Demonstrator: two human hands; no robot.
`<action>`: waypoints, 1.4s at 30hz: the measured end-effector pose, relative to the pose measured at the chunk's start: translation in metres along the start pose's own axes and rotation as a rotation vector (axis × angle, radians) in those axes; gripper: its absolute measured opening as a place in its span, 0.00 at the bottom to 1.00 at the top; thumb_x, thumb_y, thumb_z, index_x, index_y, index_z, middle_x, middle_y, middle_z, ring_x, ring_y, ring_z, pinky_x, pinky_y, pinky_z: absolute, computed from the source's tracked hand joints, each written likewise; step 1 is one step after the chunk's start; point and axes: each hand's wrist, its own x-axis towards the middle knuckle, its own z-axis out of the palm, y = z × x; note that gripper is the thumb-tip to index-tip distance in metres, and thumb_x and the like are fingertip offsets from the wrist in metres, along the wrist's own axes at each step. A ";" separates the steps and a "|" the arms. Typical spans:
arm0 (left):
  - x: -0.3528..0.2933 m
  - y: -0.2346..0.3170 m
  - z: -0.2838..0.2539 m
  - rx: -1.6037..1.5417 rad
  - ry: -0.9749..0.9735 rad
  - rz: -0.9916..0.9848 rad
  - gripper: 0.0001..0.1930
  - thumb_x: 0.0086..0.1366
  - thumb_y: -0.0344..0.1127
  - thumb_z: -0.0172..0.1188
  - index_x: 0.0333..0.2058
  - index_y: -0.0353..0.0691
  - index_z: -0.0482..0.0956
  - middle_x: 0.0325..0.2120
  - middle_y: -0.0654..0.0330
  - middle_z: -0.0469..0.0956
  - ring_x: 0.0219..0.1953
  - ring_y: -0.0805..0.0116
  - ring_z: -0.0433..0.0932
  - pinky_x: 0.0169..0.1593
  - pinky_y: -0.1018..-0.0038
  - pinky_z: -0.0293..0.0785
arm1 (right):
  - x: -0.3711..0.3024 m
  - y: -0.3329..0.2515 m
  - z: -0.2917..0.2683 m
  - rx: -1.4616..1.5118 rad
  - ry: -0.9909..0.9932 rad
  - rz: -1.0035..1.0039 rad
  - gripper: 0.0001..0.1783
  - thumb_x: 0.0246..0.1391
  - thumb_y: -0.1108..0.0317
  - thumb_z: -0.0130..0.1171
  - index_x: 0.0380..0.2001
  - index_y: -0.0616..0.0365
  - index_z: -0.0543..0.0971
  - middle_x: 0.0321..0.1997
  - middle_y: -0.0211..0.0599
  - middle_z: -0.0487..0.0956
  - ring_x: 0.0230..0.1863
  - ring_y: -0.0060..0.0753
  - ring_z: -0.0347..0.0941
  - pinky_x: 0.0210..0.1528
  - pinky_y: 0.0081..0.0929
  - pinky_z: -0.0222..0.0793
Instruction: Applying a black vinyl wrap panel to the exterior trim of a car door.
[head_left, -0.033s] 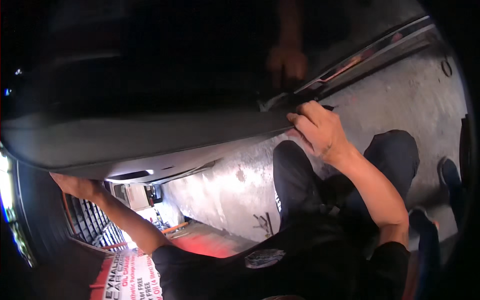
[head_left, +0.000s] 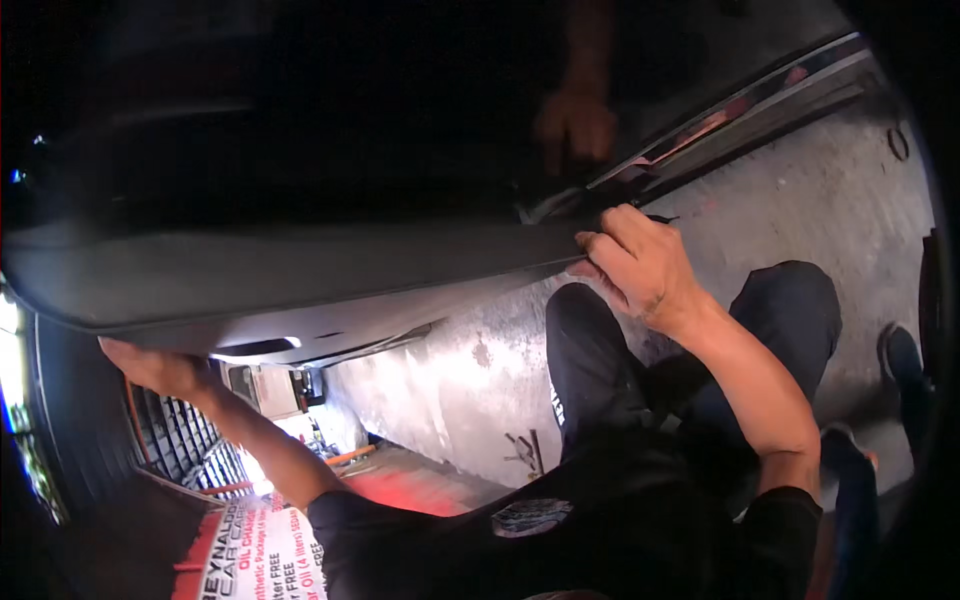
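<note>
A long dark grey panel with a paler underside stretches across the view below a glossy black surface, and looks like a car's trim panel. At its right end, my right hand is closed over the edge with fingers curled and thumb beneath. My left hand grips the lower edge near the far left corner; most of its fingers are hidden by the panel. A dark slot shows in the pale underside near my left hand. The black surface above mirrors my right hand.
My bent knees are just below the panel on a grey concrete floor. A dark strip with shiny trim runs to the upper right. A red and white printed sheet, a barred metal grille and dark shoes are around.
</note>
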 end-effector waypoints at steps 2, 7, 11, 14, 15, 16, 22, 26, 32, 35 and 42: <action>-0.030 0.047 -0.003 -0.066 0.081 -0.148 0.38 0.76 0.62 0.40 0.68 0.33 0.62 0.63 0.37 0.67 0.66 0.40 0.66 0.69 0.52 0.61 | -0.002 0.007 0.000 -0.015 -0.052 -0.043 0.13 0.44 0.68 0.72 0.27 0.56 0.75 0.27 0.36 0.71 0.28 0.38 0.70 0.24 0.34 0.67; -0.074 0.117 0.020 -0.277 0.253 0.135 0.40 0.75 0.64 0.40 0.71 0.38 0.55 0.69 0.41 0.59 0.72 0.46 0.56 0.72 0.49 0.52 | 0.001 0.004 0.002 0.002 0.015 -0.073 0.14 0.43 0.70 0.73 0.23 0.55 0.73 0.24 0.35 0.69 0.25 0.37 0.69 0.23 0.33 0.67; -0.066 0.100 0.022 -0.265 0.248 -0.003 0.37 0.75 0.65 0.37 0.70 0.41 0.58 0.68 0.46 0.61 0.72 0.45 0.57 0.73 0.46 0.51 | 0.008 0.001 0.002 0.017 0.019 -0.061 0.13 0.45 0.73 0.73 0.22 0.58 0.75 0.23 0.36 0.72 0.24 0.36 0.71 0.22 0.31 0.67; -0.061 0.092 0.029 -0.193 0.262 0.066 0.37 0.76 0.65 0.35 0.69 0.41 0.59 0.67 0.48 0.63 0.71 0.44 0.58 0.72 0.46 0.52 | 0.014 0.005 0.004 0.039 0.031 -0.075 0.11 0.47 0.75 0.73 0.23 0.60 0.77 0.23 0.37 0.74 0.23 0.35 0.73 0.22 0.29 0.68; -0.059 0.090 0.031 -0.216 0.270 0.082 0.37 0.76 0.64 0.36 0.68 0.39 0.60 0.67 0.47 0.64 0.71 0.45 0.59 0.72 0.48 0.53 | 0.015 0.006 0.005 0.041 0.024 -0.072 0.11 0.47 0.75 0.73 0.23 0.60 0.77 0.23 0.38 0.74 0.23 0.36 0.74 0.22 0.29 0.69; -0.058 0.089 0.033 -0.221 0.295 0.050 0.37 0.76 0.64 0.36 0.68 0.39 0.60 0.67 0.47 0.64 0.71 0.45 0.59 0.72 0.48 0.53 | 0.015 0.007 0.006 0.043 0.020 -0.067 0.11 0.47 0.75 0.73 0.23 0.60 0.77 0.23 0.38 0.74 0.23 0.36 0.74 0.22 0.29 0.69; -0.055 0.088 0.040 -0.093 0.263 0.155 0.32 0.79 0.54 0.37 0.68 0.33 0.57 0.67 0.43 0.60 0.69 0.44 0.60 0.70 0.52 0.61 | 0.028 0.002 0.003 -0.070 0.017 -0.036 0.10 0.46 0.71 0.73 0.24 0.59 0.79 0.21 0.37 0.74 0.22 0.34 0.75 0.21 0.28 0.68; -0.054 0.090 0.041 -0.127 0.318 0.116 0.32 0.78 0.56 0.38 0.66 0.35 0.61 0.64 0.44 0.65 0.67 0.43 0.64 0.69 0.51 0.60 | 0.017 -0.020 -0.014 -0.168 0.035 -0.095 0.07 0.48 0.76 0.71 0.29 0.63 0.81 0.24 0.39 0.77 0.23 0.37 0.77 0.24 0.29 0.72; -0.050 0.091 0.040 -0.125 0.351 0.130 0.29 0.78 0.55 0.42 0.65 0.38 0.64 0.62 0.45 0.69 0.66 0.45 0.66 0.69 0.50 0.61 | -0.014 -0.008 0.011 -0.089 -0.014 0.000 0.10 0.48 0.76 0.70 0.34 0.62 0.81 0.28 0.41 0.77 0.27 0.42 0.76 0.27 0.31 0.73; -0.050 0.088 0.039 -0.092 0.371 0.163 0.29 0.76 0.58 0.44 0.64 0.42 0.69 0.59 0.46 0.71 0.62 0.45 0.71 0.64 0.51 0.69 | -0.024 -0.002 0.030 -0.075 -0.039 0.008 0.10 0.49 0.76 0.68 0.36 0.60 0.80 0.31 0.41 0.75 0.30 0.42 0.74 0.29 0.33 0.72; -0.052 0.089 0.045 -0.180 0.406 0.150 0.25 0.74 0.52 0.52 0.63 0.47 0.73 0.60 0.50 0.71 0.65 0.48 0.68 0.68 0.53 0.65 | -0.016 -0.013 0.035 -0.119 -0.082 -0.094 0.15 0.44 0.77 0.68 0.39 0.60 0.80 0.37 0.43 0.77 0.37 0.46 0.76 0.36 0.37 0.74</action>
